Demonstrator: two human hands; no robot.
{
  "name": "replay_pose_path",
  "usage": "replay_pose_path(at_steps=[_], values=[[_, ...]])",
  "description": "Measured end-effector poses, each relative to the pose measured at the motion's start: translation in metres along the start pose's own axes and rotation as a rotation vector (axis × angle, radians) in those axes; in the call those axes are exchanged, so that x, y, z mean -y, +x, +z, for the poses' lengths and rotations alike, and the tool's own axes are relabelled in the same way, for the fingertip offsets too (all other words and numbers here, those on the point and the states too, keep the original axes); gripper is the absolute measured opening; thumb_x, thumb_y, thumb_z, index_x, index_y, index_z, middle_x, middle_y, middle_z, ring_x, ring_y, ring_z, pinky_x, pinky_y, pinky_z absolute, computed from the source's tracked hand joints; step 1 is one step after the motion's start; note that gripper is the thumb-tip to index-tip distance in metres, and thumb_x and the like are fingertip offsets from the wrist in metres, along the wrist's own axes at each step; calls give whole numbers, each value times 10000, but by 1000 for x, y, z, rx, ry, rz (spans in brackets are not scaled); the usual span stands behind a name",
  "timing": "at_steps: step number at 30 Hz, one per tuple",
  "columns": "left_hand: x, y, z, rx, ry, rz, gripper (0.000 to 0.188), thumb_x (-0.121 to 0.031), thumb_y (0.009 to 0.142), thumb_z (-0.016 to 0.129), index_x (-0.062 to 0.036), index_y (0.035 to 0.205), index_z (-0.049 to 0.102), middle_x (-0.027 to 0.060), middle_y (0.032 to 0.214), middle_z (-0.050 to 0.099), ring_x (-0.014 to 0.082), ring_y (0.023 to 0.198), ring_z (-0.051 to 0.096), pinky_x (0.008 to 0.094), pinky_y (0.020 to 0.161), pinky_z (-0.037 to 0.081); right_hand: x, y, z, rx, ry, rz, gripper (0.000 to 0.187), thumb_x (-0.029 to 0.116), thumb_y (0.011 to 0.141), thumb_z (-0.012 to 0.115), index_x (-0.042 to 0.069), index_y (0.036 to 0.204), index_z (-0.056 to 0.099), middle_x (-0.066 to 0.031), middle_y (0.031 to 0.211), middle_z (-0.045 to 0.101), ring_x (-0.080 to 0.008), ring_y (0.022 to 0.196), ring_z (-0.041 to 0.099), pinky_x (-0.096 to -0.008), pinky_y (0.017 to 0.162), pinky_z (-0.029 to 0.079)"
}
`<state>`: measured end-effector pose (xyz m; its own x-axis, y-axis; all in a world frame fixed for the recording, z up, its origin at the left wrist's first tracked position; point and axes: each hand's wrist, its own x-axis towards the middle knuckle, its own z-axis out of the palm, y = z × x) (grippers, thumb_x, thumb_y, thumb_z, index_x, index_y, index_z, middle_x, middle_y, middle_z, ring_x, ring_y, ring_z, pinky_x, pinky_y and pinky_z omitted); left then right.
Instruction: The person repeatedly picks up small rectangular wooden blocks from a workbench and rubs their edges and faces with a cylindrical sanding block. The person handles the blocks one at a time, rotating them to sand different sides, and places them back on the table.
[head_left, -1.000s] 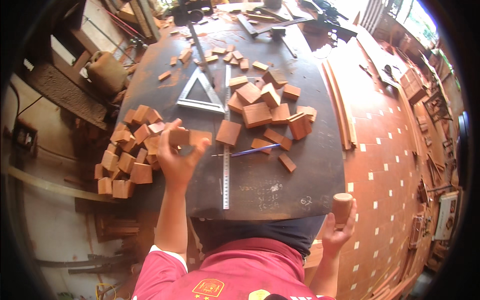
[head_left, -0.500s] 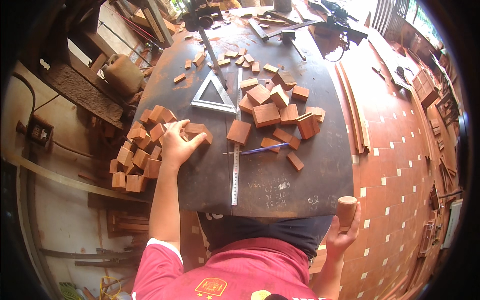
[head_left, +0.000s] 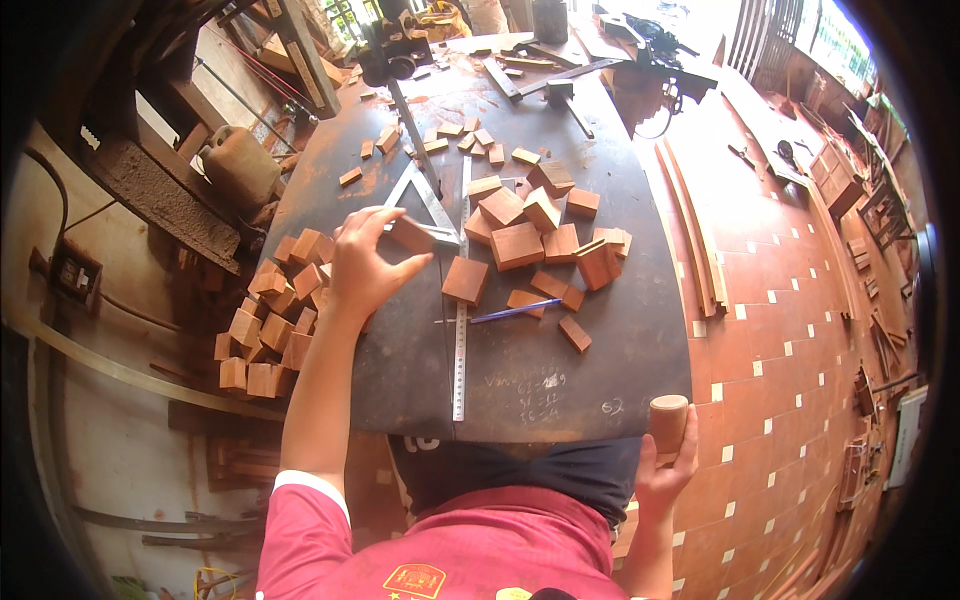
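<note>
We see a bench of dark, matt, rusty-looking metal; the blocks on it are reddish-brown wood, sawn and matt; the long ruler and the triangle square are pale bare metal. The floor is smooth terracotta tile; the cylinder is smooth brown wood.

Small wooden block: reddish-brown, rectangular, tilted, pinched between thumb and fingertips of the left hand above the dark tabletop, at 9 o'clock of the loose block cluster.

Wooden cylinder: short, round, light brown, upright, gripped in the right hand just off the table's 5 o'clock corner.
</note>
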<state>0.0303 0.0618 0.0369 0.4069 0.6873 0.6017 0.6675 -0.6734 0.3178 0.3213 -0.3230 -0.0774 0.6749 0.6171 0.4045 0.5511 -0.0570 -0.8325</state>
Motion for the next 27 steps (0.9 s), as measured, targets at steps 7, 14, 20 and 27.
replay_pose_path(at_steps=[7, 14, 20, 27], values=[[26, 12, 71, 39, 29, -46, 664, -389, 755, 953, -19, 1263, 741, 172, 1279, 751, 383, 1207, 698, 460, 1048, 540, -2, -2, -4, 61, -68, -47, 716, 75, 951, 739, -96, 1575, 430, -256, 1461, 613, -323, 1268, 658, -405, 1051, 536], [40, -7, 65, 304, 92, -215, 614, -409, 828, 869, -34, 1297, 741, 173, 1379, 714, 350, 1281, 669, 491, 1070, 509, -7, -4, -5, 84, -60, -33, 717, 66, 949, 733, -92, 1578, 429, -253, 1460, 614, -326, 1251, 665, -403, 1039, 542], [63, -37, 14, 259, 62, -334, 663, -408, 835, 867, -11, 1344, 715, 198, 1451, 661, 361, 1356, 621, 496, 1157, 465, -2, 5, 6, 97, -60, -38, 720, 86, 953, 738, -78, 1584, 431, -256, 1521, 583, -363, 1341, 623, -426, 1098, 507], [110, -109, -84, 289, 327, -587, 793, -483, 820, 870, -9, 1417, 652, 224, 1501, 613, 389, 1404, 573, 510, 1150, 468, -29, 15, 28, 8, -203, -229, 762, 237, 936, 787, -75, 1551, 462, -288, 1487, 599, -481, 1317, 617, -537, 1120, 478]])
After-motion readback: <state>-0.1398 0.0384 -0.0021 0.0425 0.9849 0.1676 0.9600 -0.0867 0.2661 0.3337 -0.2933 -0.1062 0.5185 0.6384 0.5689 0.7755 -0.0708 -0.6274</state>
